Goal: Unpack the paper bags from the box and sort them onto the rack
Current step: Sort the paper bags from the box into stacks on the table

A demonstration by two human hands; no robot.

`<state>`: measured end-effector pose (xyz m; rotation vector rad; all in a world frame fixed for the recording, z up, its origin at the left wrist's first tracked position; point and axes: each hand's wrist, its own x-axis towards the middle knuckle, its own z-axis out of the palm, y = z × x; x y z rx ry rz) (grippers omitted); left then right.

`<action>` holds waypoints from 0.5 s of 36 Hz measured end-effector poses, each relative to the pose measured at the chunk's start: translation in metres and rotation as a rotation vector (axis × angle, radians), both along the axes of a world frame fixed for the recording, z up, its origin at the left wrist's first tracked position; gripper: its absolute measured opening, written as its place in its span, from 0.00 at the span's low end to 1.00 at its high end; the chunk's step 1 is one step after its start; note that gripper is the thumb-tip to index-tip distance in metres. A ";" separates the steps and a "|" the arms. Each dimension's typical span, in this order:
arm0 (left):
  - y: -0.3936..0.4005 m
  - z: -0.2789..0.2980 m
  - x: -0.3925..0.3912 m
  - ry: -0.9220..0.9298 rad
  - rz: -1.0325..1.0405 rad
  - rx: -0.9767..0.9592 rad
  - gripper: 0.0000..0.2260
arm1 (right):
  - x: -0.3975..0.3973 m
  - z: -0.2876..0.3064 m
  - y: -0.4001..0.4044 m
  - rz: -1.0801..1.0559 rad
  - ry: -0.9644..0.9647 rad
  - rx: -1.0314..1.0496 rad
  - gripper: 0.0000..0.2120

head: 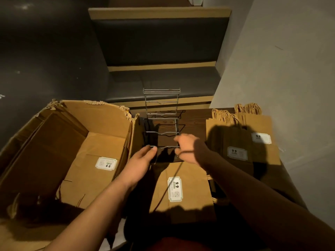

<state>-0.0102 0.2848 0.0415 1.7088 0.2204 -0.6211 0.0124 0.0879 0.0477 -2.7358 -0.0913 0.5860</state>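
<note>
The wire rack (161,122) stands on a dark wood-grain table (192,115), between the cardboard box (59,142) on the person's left and two stacks of paper bags on the right.

Left hand (140,164): reaches to the rack's nearest cross wire. Fingers are nearly straight, tips at the left end of that wire. Contact looks likely; whether they hook over it cannot be told. Nothing else is in this hand.

Right hand (188,149): at the right end of the same wire, fingers (178,139) curled. It appears to pinch the wire or the rack's right upright; shadow hides the exact grip.

A flat paper bag (183,189) with a white "9.9" label lies on the table directly below both hands, nearer the person than the rack, not touched by either hand. A thin dark line crosses it.

One more labelled bag (94,160) lies flat in the bottom of the open box, whose top edges are torn.

Right-hand stacks (253,142): flat, twisted handles pointing away from the person, partly in the forearm's shadow.

Beyond the table: a dark upholstered bench (159,42) with tan trim.
</note>
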 end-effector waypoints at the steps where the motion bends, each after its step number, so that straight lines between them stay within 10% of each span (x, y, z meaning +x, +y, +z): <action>1: 0.008 0.010 0.003 -0.047 -0.007 -0.012 0.31 | 0.004 0.008 0.014 0.020 -0.061 0.019 0.21; 8: 0.102 0.060 0.016 -0.249 0.039 -0.009 0.17 | 0.023 0.050 0.123 0.007 -0.257 0.388 0.18; 18: 0.256 -0.003 0.037 0.152 0.010 0.472 0.23 | 0.061 0.035 0.253 -0.387 0.273 0.639 0.18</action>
